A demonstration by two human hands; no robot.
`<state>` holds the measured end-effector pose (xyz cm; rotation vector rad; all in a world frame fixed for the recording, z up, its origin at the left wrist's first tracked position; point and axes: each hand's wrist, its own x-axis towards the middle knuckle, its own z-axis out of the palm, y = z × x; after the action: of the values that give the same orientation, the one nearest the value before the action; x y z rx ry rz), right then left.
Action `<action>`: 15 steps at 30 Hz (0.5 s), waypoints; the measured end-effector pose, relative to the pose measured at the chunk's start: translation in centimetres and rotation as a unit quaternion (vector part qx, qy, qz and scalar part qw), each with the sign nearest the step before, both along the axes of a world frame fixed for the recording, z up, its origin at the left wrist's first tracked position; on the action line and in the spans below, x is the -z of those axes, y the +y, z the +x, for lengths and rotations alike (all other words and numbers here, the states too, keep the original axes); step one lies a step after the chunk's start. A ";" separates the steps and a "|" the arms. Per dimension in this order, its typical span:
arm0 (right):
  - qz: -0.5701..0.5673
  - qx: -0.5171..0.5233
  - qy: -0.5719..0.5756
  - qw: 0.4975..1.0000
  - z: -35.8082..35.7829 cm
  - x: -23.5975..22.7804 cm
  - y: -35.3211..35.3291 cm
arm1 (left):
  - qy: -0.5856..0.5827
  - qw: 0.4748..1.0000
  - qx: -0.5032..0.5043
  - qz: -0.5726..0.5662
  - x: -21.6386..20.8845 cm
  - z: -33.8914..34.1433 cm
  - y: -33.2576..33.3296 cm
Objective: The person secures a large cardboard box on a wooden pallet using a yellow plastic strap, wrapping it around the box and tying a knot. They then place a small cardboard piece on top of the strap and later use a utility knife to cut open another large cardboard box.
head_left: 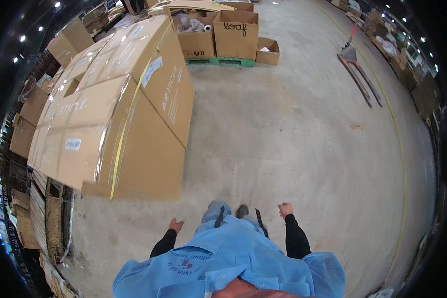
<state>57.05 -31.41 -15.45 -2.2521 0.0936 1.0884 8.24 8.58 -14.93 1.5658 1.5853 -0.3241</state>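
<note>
My left hand (176, 225) hangs low beside my left leg, its fingers loosely apart with nothing in them. On the other side my right hand (285, 209) is held out a little from my body, empty, with the fingers loosely bent. Neither hand touches anything. Nearest to the left hand stands a tall stack of large brown cardboard boxes (151, 164), bound with a yellow strap (118, 164) and covered in places by clear tape. A white label (73, 144) is stuck on one box. Black sleeves cover both forearms below my light blue shirt.
Ahead, open cardboard cartons (237, 37) stand on a green pallet (236, 62), with a smaller open box (267, 51) beside them. A pallet jack (353, 59) with a red handle is parked at the far right. A yellow floor line (401, 149) runs along the right side.
</note>
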 end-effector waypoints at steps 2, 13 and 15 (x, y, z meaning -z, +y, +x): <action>0.117 0.082 -0.022 0.990 8.0 -6.7 8.4 | -0.116 0.957 -0.201 -0.172 0.6 0.6 3.1; 0.095 0.123 0.050 0.987 36.5 -4.0 33.5 | -0.233 0.951 0.057 0.196 -6.0 45.1 30.3; 0.003 0.007 0.070 0.998 37.6 -6.0 37.0 | -0.297 0.924 0.007 0.241 -13.2 54.7 37.9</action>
<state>94.67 5.59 -9.46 -2.1658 0.1637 1.2364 62.96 46.45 -1.76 1.8097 1.2105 0.5392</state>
